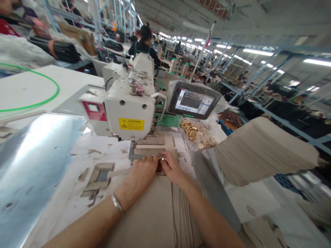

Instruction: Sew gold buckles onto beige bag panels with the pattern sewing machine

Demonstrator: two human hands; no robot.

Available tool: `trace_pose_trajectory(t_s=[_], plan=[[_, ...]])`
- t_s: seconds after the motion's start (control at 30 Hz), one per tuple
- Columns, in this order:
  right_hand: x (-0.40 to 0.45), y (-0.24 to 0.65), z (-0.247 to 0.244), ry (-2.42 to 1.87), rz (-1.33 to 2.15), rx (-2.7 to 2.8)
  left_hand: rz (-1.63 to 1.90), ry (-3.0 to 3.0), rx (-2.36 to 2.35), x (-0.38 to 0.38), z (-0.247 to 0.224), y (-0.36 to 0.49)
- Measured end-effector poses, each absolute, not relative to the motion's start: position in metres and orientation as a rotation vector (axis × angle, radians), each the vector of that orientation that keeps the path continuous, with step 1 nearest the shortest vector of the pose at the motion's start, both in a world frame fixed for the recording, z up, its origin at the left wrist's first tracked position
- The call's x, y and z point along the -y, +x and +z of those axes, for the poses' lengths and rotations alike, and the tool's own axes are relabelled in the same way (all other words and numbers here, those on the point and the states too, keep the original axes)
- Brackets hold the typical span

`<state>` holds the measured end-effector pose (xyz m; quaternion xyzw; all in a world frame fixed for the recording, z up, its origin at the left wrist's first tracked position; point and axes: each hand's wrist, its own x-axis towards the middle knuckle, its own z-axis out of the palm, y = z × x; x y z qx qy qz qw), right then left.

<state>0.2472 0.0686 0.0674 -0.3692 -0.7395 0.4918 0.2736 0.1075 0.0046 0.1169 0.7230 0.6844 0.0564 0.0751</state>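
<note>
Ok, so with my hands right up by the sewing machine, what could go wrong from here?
Your left hand and right hand sit just in front of the sewing machine head, so fingers could get caught if it runs. The silver bangle on your left wrist might snag on the metal frame. The fanned stack of beige panels looks loosely piled and could slide.

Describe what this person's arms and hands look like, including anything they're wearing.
The left hand and right hand are bare, with no gloves, and no sleeves show. Only the left arm wears a plain silver bangle.
</note>
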Motion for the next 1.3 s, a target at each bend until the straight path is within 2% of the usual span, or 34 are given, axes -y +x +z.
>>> trace_pose_trajectory(t_s=[0.1, 0.17, 0.4, 0.53, 0.6, 0.77, 0.97, 1.17, 1.23, 1.3], plan=[[-0.061, 0.246, 0.070, -1.012, 0.832, 2.319, 0.195, 2.141, -2.045, -0.006, 0.113, 0.109], [-0.056, 0.245, 0.073, -1.043, 0.673, 2.467, 0.220, 2.109, -2.033, -0.008, 0.113, 0.109], [-0.049, 0.239, 0.086, -1.017, 0.380, 2.592, 0.395, 1.976, -1.894, -0.020, 0.110, 0.114], [-0.048, 0.241, 0.087, -0.910, 0.336, 2.622, 0.665, 1.869, -1.812, -0.026, 0.101, 0.108], [-0.047, 0.242, 0.088, -0.867, 0.369, 2.642, 0.726, 1.880, -1.734, -0.028, 0.097, 0.104], [-0.052, 0.244, 0.090, -0.970, 0.492, 2.660, 0.583, 2.021, -1.764, -0.021, 0.105, 0.103], [-0.089, 0.251, 0.089, -1.136, 0.988, 2.367, 0.461, 2.315, -2.207, 0.000, 0.125, 0.112], [-0.140, 0.244, 0.112, -1.395, 1.733, 2.049, 0.460, 2.277, -2.254, -0.011, 0.087, 0.106], [-0.153, 0.237, 0.121, -1.538, 1.783, 2.090, 0.465, 2.251, -2.271, -0.016, 0.074, 0.103], [-0.164, 0.228, 0.127, -1.661, 1.672, 2.204, 0.461, 2.246, -2.272, -0.019, 0.067, 0.100]])
